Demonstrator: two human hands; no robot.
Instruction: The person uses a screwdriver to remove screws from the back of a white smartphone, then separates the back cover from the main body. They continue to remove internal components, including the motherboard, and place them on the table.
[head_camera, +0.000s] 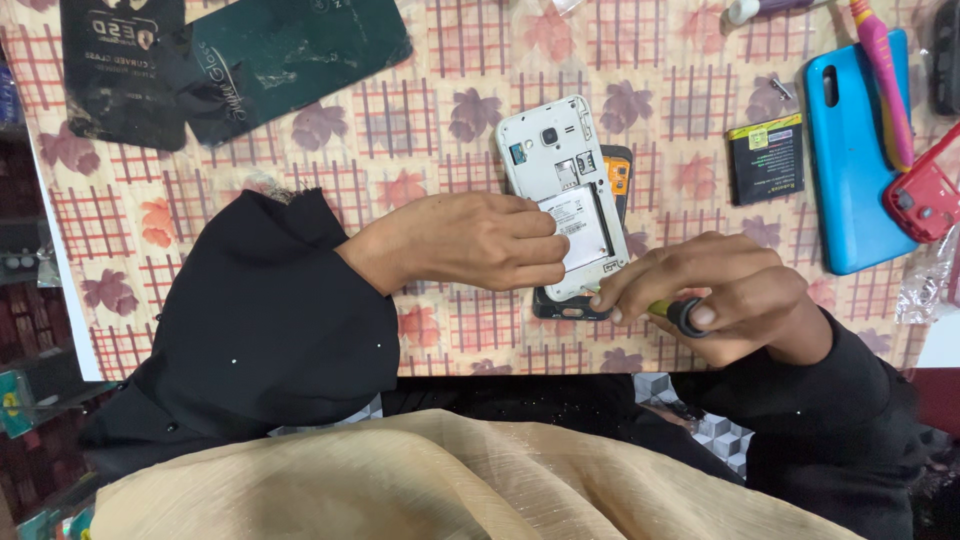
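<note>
A white phone (552, 160) lies back-up with its cover off and the battery bay bare, resting on a dark phone part (617, 170) with an orange patch. My left hand (470, 240) presses on the white phone's lower left edge and holds it steady. My right hand (715, 290) grips a small screwdriver (680, 313) with a yellow-green shaft and black cap. Its tip sits at the phone's bottom right corner. Both my sleeves are black.
A black battery (765, 158) lies right of the phone, beside a blue phone cover (855, 160). A pink tool (883, 75) rests on that cover, and a red phone frame (925, 195) sits at the right edge. Two dark screen-guard packets (240, 55) lie at the top left.
</note>
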